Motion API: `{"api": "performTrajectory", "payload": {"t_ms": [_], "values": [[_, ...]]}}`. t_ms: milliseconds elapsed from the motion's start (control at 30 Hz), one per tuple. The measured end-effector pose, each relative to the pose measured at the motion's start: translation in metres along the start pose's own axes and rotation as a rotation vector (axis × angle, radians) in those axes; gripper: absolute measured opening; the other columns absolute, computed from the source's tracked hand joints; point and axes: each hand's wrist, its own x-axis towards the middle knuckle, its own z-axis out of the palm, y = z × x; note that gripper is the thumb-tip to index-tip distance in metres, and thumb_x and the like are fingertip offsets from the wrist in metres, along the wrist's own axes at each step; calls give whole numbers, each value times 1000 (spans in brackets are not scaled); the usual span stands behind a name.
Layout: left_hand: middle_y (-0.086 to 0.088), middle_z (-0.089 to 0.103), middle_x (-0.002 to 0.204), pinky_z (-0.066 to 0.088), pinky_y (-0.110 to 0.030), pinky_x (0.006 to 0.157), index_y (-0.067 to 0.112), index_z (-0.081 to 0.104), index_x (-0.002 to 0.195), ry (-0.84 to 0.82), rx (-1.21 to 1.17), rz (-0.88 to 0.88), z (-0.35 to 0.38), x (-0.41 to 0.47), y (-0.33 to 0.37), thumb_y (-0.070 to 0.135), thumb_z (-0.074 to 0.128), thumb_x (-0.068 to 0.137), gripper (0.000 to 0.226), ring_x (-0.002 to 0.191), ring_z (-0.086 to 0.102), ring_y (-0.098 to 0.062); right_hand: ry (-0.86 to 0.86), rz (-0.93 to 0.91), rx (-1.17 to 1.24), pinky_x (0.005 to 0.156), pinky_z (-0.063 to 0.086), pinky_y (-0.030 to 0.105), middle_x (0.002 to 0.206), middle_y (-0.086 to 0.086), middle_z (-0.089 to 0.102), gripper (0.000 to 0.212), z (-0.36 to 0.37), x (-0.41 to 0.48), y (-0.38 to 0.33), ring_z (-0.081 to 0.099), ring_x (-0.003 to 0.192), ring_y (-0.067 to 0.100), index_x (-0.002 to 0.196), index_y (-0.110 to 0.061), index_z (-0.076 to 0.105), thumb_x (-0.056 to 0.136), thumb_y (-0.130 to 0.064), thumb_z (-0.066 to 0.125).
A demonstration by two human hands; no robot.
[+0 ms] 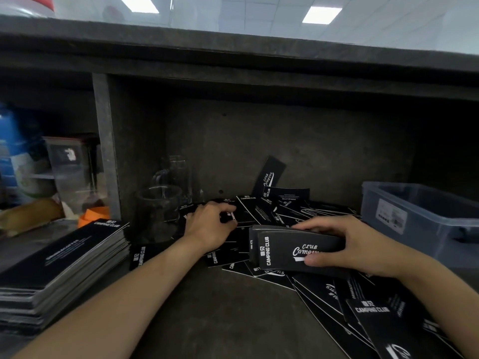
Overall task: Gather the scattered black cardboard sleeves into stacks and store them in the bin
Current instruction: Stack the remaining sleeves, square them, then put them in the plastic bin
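Gripping sleeves (293,251), hands (211,225) (347,242) sit amid the scatter

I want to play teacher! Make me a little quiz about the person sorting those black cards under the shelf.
1. True or false: the right hand holds a small bundle of black cardboard sleeves.
2. The see-through grey plastic bin sits: A) left of both hands B) right of both hands C) on the top shelf.
3. Fill in: the left hand pinches a sleeve in the loose pile of black sleeves, whose white print reads CAMPING ____.
Key: 1 true; 2 B; 3 CLUB.
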Motion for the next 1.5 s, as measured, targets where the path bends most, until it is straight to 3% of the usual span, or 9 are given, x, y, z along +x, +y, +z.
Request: {"api": "performTrajectory", "payload": {"t_ms": [267,500,700,867,1033,1167,1267,1400,1500], "values": [[-5,72,97,61,-50,88,32,74,91,179,-762,-62,-18,3,4,-1,69,89,33,92,73,-35,7,25,10,87,60,29,109,-12,75,39,0,-1,1,74,98,8,112,-30,67,79,-28,86],[-5,66,110,63,-35,80,23,56,136,387,-908,-82,-45,0,-1,1,60,97,45,96,71,-16,0,17,7,85,58,25,109,-15,74,37,1,-1,0,73,99,7,112,-32,67,79,-33,84],[1,66,116,62,-35,84,27,65,115,400,-886,-5,-40,-8,8,5,52,103,29,97,71,-12,5,-14,28,87,59,29,109,-10,74,31,1,-1,2,72,99,10,103,-40,68,78,-36,85],[11,62,115,60,-24,82,18,57,126,571,-975,80,-48,-18,19,7,49,104,26,105,68,-6,17,-44,18,92,58,37,115,-10,69,35,1,0,4,70,105,12,108,-35,68,78,-37,85],[3,61,114,62,-26,82,13,59,120,432,-1158,59,-44,-24,30,1,48,104,23,101,69,-6,14,-63,57,95,57,40,120,-8,69,31,2,1,4,70,107,14,105,-30,72,78,-29,87],[2,59,108,62,-25,72,22,61,102,218,-914,28,-30,-22,27,1,50,103,24,90,67,-9,57,-73,10,109,42,25,140,-32,49,31,4,2,8,53,128,-7,101,-40,73,73,-37,87],[-2,60,104,64,-33,76,22,62,97,-72,-721,13,-16,-24,21,-5,49,101,30,90,65,-15,60,-49,26,107,48,28,135,-27,56,30,5,4,8,58,124,-4,101,-38,73,75,-35,87],[-3,69,108,60,-40,88,23,65,113,-266,-499,210,-16,-28,18,-6,54,98,35,96,72,-24,3,-29,72,91,58,33,111,-5,75,25,4,3,2,73,101,11,99,-34,70,81,-25,85],[4,73,110,56,-42,97,34,55,135,-246,-410,341,-15,-31,19,15,58,102,38,103,71,-16,39,-67,12,101,50,24,136,-23,58,25,4,3,6,59,122,-2,97,-37,71,78,-32,86]]}}
